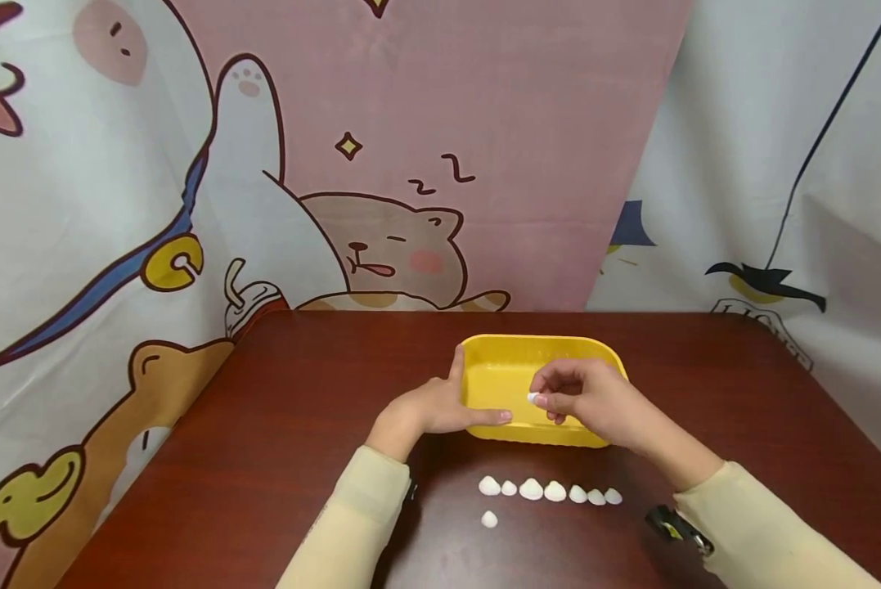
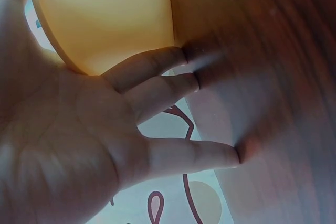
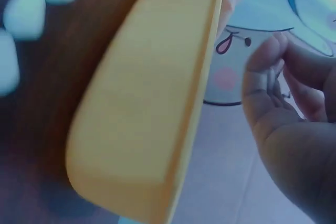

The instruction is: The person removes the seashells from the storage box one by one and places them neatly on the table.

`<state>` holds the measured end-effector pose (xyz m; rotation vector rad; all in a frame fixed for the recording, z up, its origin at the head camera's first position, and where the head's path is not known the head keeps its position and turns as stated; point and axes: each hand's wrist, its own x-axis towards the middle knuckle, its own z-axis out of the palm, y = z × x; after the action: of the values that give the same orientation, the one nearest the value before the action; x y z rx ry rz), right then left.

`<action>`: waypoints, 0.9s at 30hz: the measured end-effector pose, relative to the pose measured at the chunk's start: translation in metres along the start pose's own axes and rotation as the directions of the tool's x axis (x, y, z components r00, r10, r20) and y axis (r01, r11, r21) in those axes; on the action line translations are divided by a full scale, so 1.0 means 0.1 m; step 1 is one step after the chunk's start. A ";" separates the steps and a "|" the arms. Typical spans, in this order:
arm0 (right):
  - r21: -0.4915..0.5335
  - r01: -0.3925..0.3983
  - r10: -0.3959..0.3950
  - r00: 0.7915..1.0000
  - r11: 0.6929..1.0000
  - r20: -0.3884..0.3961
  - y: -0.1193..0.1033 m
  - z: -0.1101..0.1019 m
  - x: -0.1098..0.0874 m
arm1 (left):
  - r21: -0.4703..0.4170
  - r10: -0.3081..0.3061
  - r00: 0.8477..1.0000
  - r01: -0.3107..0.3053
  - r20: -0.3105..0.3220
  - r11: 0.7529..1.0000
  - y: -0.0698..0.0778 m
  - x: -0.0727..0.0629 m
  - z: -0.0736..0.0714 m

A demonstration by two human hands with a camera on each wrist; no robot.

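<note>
A yellow plastic basin (image 1: 501,372) stands on the dark table. My left hand (image 1: 440,406) rests against its left end, the thumb laid along the front rim. In the left wrist view the fingers (image 2: 191,156) are straight and spread, their tips down at the table beside the basin wall. Over the basin, my right hand (image 1: 595,401) pinches a small white shell (image 1: 532,397) between thumb and fingertips; most of the shell is hidden. Nearer to me, several white shells (image 1: 532,489) lie in a row, with a single shell (image 1: 489,519) below its left end.
The reddish-brown wooden table (image 1: 322,393) extends to both sides of the basin. A cartoon-printed cloth (image 1: 543,147) hangs behind its back edge. A dark strapped device (image 1: 677,528) sits at my right wrist.
</note>
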<state>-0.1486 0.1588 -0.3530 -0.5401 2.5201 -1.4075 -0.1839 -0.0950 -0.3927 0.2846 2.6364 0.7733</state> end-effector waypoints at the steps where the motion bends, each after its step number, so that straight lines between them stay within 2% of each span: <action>1: -0.006 0.019 -0.019 1.000 1.000 0.020 0.01 0.05 -0.04 | 0.003 -0.003 1.000 0.003 -0.003 1.000 0.00 0.01 0.00; 5: 0.001 0.082 -0.081 0.988 0.997 0.130 0.05 0.25 -0.22 | 0.001 -0.014 1.000 0.014 -0.005 1.000 -0.02 0.02 0.02; 9: 0.062 0.081 -0.093 0.966 0.995 0.241 0.08 0.43 -0.31 | -0.025 0.005 1.000 -0.005 -0.004 1.000 -0.03 0.03 0.02; 12: 0.064 0.071 -0.087 0.953 0.995 0.292 0.10 0.55 -0.31 | -0.046 0.012 1.000 -0.012 -0.006 0.999 -0.04 0.02 0.01; 17: 0.020 0.046 -0.050 0.940 0.999 0.338 0.15 0.69 -0.31 | -0.027 -0.016 1.000 0.016 0.003 1.000 -0.04 0.00 -0.02; 21: 0.003 0.010 -0.010 0.932 1.000 0.363 0.18 0.74 -0.35 | -0.007 -0.014 1.000 0.014 0.000 1.000 -0.02 0.01 -0.02; 27: -0.048 -0.002 0.019 0.930 0.999 0.366 0.21 0.76 -0.38 | -0.015 -0.008 1.000 0.009 0.010 1.000 -0.01 0.04 0.00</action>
<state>-0.0919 0.1256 -0.4108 -0.7227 2.2546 -1.1210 -0.1875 -0.0946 -0.3938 0.2723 2.6194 0.7867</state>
